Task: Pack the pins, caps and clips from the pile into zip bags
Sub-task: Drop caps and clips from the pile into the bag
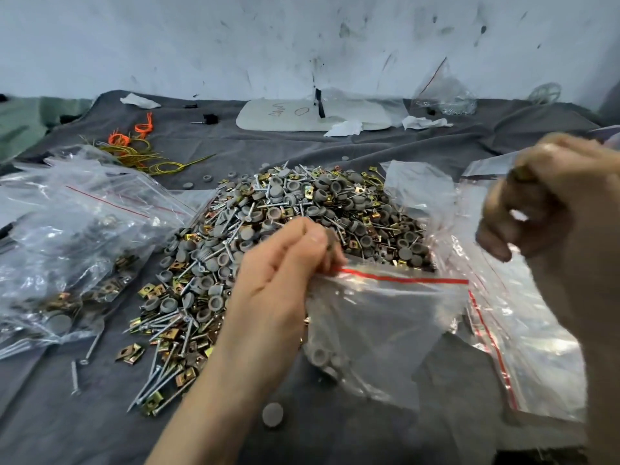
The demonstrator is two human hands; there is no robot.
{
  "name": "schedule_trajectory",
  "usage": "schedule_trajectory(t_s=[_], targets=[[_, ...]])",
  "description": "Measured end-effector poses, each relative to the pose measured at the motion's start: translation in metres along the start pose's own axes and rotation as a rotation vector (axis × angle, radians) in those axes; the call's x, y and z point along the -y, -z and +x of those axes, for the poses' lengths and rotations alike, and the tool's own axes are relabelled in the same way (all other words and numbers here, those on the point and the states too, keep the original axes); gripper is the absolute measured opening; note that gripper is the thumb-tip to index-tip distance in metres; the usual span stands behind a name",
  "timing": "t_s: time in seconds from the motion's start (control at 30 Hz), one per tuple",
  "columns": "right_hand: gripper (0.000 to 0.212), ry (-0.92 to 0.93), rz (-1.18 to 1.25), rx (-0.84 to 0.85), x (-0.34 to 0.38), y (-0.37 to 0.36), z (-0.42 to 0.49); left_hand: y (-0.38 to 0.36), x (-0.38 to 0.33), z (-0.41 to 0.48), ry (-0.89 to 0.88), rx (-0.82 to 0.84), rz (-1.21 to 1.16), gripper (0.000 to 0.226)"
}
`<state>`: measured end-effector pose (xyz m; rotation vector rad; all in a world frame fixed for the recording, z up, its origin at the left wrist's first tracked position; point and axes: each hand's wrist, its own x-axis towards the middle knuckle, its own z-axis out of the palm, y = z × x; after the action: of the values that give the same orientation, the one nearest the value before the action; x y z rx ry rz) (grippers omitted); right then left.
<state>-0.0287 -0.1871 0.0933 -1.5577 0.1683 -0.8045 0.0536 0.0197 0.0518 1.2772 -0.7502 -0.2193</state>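
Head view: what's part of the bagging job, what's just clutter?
Job: pile of pins, caps and clips; zip bag gripped at its mouth by the left hand; right hand, blurred; filled bags at left; spare bags at right.
Clutter: orange and yellow ties; white board; tissue scraps; black knob.

Makeshift packing workshop: scuffed wall (302,35), hardware pile (285,209) on cloth (268,142).

head view, looking forward and down, close over pile (285,250)
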Motion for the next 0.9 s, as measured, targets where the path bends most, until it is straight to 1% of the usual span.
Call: schedule_trajectory(t_s=[0.07, 0.17, 0.23, 0.27, 0.4, 0.47, 0.53, 0.57, 0.7, 0.83, 0.9], targets=[[0.038, 0.022, 0.085, 0.073, 0.002, -0.018, -0.010, -0.007, 0.003, 0.000, -0.016, 0.010, 0.036, 0.024], [0.031, -0.069, 0.140, 0.126, 0.002, -0.023, -0.017, -0.015, 0.000, 0.006, -0.142, -0.049, 0.123, 0.023], [0.020, -0.113, 0.119, 0.172, 0.003, -0.021, -0.019, -0.022, -0.002, 0.010, -0.245, -0.055, 0.220, 0.020], [0.015, -0.131, 0.117, 0.186, 0.004, -0.021, -0.020, -0.026, -0.002, 0.011, -0.269, -0.053, 0.271, 0.018], [0.016, -0.154, 0.136, 0.267, 0.004, -0.015, -0.019, -0.030, -0.001, 0.012, -0.235, -0.007, 0.389, 0.016], [0.019, -0.111, 0.093, 0.369, 0.008, -0.013, -0.021, -0.030, -0.003, 0.012, -0.244, 0.034, 0.436, 0.017], [0.022, -0.066, 0.022, 0.454, 0.011, -0.015, -0.024, -0.031, -0.004, 0.012, -0.266, 0.069, 0.470, 0.012], [0.020, -0.045, -0.007, 0.469, 0.012, -0.015, -0.025, -0.031, -0.004, 0.012, -0.283, 0.082, 0.489, 0.009], [0.009, -0.018, -0.055, 0.456, 0.014, -0.016, -0.027, -0.031, -0.005, 0.012, -0.301, 0.113, 0.515, 0.003], [0.006, 0.021, -0.107, 0.383, 0.013, -0.015, -0.028, -0.023, -0.011, 0.009, -0.285, 0.198, 0.588, 0.034], [0.006, 0.069, -0.133, 0.342, 0.015, -0.014, -0.028, -0.019, -0.014, 0.009, -0.336, 0.221, 0.688, 0.035]])
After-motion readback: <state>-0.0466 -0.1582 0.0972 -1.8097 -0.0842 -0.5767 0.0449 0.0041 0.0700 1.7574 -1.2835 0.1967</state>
